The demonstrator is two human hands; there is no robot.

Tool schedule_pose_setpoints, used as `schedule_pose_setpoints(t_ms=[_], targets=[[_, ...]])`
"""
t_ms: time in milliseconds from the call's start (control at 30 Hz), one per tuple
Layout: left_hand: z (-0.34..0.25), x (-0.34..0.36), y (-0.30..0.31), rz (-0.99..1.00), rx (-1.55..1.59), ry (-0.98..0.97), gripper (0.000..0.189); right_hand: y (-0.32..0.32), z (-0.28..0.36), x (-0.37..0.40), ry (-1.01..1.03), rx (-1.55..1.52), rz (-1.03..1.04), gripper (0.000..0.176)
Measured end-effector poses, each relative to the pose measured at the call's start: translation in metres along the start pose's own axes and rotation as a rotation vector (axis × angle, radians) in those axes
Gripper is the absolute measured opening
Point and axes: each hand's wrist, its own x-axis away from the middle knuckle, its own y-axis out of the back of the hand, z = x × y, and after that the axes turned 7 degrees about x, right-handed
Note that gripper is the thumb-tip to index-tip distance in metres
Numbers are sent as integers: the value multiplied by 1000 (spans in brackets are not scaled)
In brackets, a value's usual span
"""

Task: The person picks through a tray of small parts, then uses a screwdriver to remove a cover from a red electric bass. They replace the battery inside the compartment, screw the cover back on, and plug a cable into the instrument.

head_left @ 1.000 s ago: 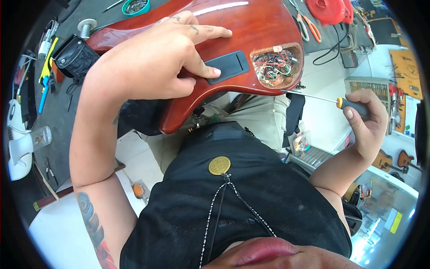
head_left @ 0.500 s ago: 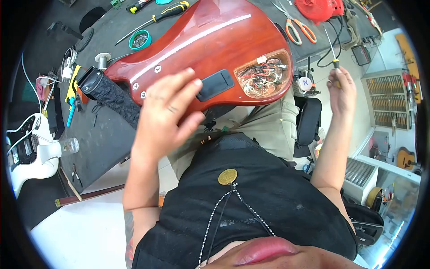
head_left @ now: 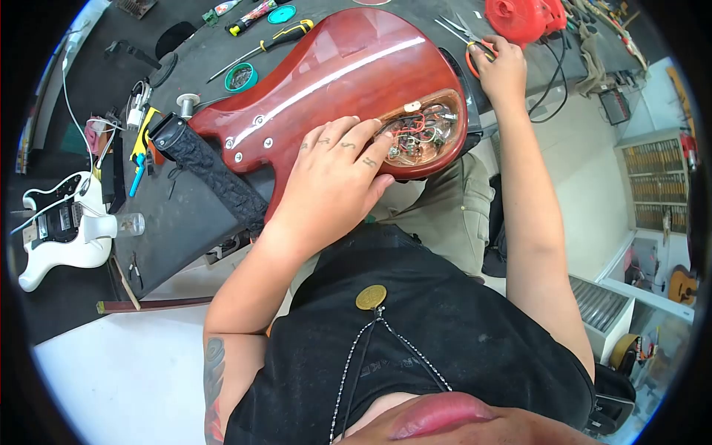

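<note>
A glossy red-brown guitar body (head_left: 337, 89) lies back up over the table edge and lap. Its control cavity (head_left: 423, 133) stands uncovered, with red, white and green wires inside. My left hand (head_left: 337, 167) rests flat on the body beside the cavity, fingers spread, fingertips at its left rim. No black rectangular piece shows; whether it is under the hand cannot be seen. At the back right, my right hand (head_left: 504, 70) is closed round the dark handle of a screwdriver (head_left: 473, 47), right over the orange-handled scissors (head_left: 472, 65).
A yellow-black screwdriver (head_left: 285, 35) and a teal cup of small parts (head_left: 241, 77) lie behind the guitar. A black strap (head_left: 215, 170) runs off its left side. A white guitar (head_left: 70, 252) is at far left, a red device (head_left: 523, 18) at back right.
My right hand has moved left and away from me to the scissors, with the screwdriver. My left hand has come down onto the guitar, further right. The black piece is out of sight.
</note>
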Motion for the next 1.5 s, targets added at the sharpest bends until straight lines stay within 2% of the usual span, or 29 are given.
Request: schedule_pose_setpoints(t_ms=[33, 67, 100, 167, 233, 300, 333, 367, 433, 600, 667, 833, 900, 1033, 1100, 1233, 1333, 1500], targets=[[-1, -2, -1, 4, -2, -1, 52, 7, 3, 3, 14, -11, -82, 36], [0, -4, -2, -7, 42, -2, 54, 15, 3, 9, -2, -145, -95, 31], [0, -5, -5, -15, 87, -1, 56, 30, 9, 21, -8, -146, -91, 31], [1, -5, -13, -42, 96, 7, 55, 67, 31, 52, -135, -467, 18, 26], [1, -4, -18, -69, 105, 20, 54, 92, 47, 78, 95, -615, 111, 19], [2, -4, -21, -28, -11, -23, 53, 110, 61, 88, 358, -624, 240, 14], [1, -5, -21, -17, -9, -28, 53, 117, 71, 93, 301, -689, 325, 12], [0, -6, -21, -20, -21, -21, 51, 119, 74, 93, 290, -688, 324, 12], [-3, -6, -22, -23, -30, -17, 49, 122, 75, 92, 421, -567, 355, 15], [-3, -7, -24, -73, 20, 0, 49, 115, 85, 91, 343, -566, 352, 14], [-4, -7, -24, -45, -27, -3, 51, 116, 89, 87, 315, -468, 387, 14], [-9, -7, -16, -11, -51, 35, 53, 109, 94, 83, 345, -462, 341, 13], [-2, -3, -6, -13, 53, -3, 53, 111, 94, 84, 340, -457, 352, 12], [23, 21, 31, -192, 83, 122, 41, 125, 93, 88, 382, -445, 365, 14], [34, 42, 40, -295, 66, 188, 38, 130, 95, 89, 276, -503, 388, 17], [30, 72, 41, -318, 74, 304, 32, 136, 109, 85, 394, -495, 344, 19], [26, 82, 34, -241, 77, 253, 32, 131, 136, 86, 535, -538, 320, 22], [31, 92, 39, -273, 80, 292, 33, 112, 185, 85, 794, -542, 433, 29]])
